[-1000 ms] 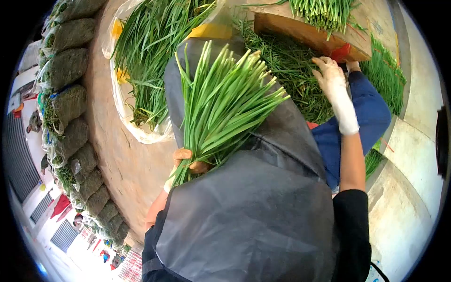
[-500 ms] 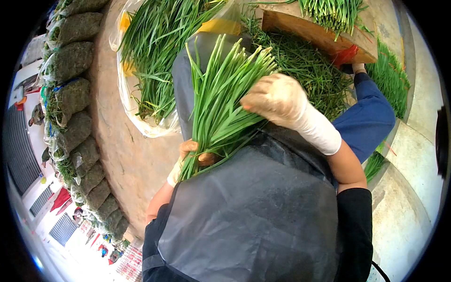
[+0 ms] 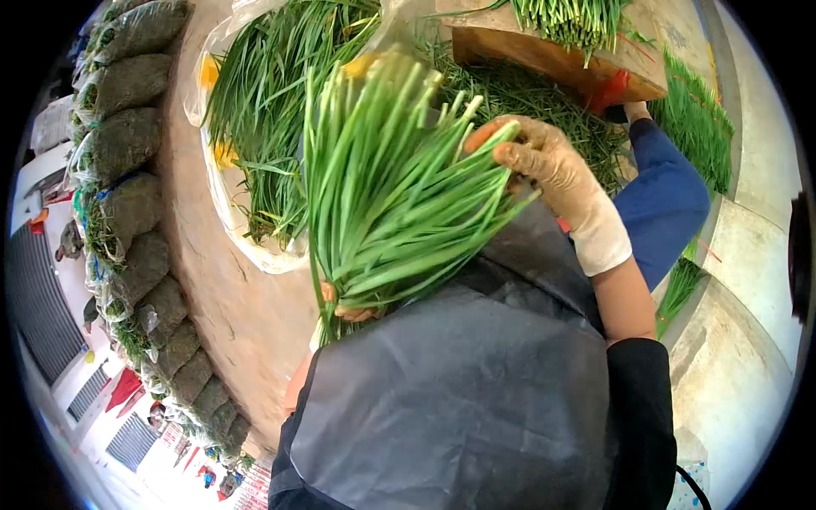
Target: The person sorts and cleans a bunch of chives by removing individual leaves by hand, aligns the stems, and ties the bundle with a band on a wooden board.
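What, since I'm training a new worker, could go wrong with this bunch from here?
The bunch fans out wide above the left hand, which grips it only near its lower end, so parts of it might slip out. The right hand is at the outer stalks and could bend or pull some loose. Anything that drops could get lost among the loose greens beyond the apron.

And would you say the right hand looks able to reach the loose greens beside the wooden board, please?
Probably yes: the loose greens lie just beyond the right hand, with nothing visible between them, though its fingers are at the ends of the held bunch and may be gripping some of it.
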`<action>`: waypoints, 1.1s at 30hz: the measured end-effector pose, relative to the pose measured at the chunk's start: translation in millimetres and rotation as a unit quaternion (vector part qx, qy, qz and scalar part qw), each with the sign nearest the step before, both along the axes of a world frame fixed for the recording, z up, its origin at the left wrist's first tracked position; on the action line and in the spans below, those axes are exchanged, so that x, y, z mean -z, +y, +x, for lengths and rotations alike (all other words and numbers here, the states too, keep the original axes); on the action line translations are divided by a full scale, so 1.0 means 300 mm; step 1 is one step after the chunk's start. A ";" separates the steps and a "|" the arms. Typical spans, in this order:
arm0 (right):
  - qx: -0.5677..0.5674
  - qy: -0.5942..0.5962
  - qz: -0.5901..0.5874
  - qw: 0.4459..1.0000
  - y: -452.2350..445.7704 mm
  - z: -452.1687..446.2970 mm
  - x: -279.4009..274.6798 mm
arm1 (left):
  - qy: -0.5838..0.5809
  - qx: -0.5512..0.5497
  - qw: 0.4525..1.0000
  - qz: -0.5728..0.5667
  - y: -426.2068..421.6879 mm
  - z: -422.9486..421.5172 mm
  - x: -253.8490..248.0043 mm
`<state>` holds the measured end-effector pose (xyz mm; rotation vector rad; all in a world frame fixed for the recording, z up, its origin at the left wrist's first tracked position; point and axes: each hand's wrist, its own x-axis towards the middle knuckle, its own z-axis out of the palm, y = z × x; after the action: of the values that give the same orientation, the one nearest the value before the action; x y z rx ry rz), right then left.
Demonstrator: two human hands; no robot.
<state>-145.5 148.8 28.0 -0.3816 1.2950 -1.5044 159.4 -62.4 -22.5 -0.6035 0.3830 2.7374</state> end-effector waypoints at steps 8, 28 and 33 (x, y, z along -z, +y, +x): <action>0.062 0.000 -0.044 0.997 -0.002 -0.037 0.121 | -0.011 -0.004 1.000 -0.009 -0.007 0.007 -0.002; -0.098 0.086 0.029 0.991 0.011 -0.045 0.099 | -0.025 0.000 0.999 -0.036 -0.031 -0.007 -0.022; -0.111 0.092 0.050 0.988 0.013 0.014 0.099 | -0.028 0.003 0.999 -0.044 -0.033 -0.008 -0.031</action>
<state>-141.3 152.7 -1.6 -0.5913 1.4156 -1.2347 156.9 -72.2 -13.1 -0.6998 0.4935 2.7018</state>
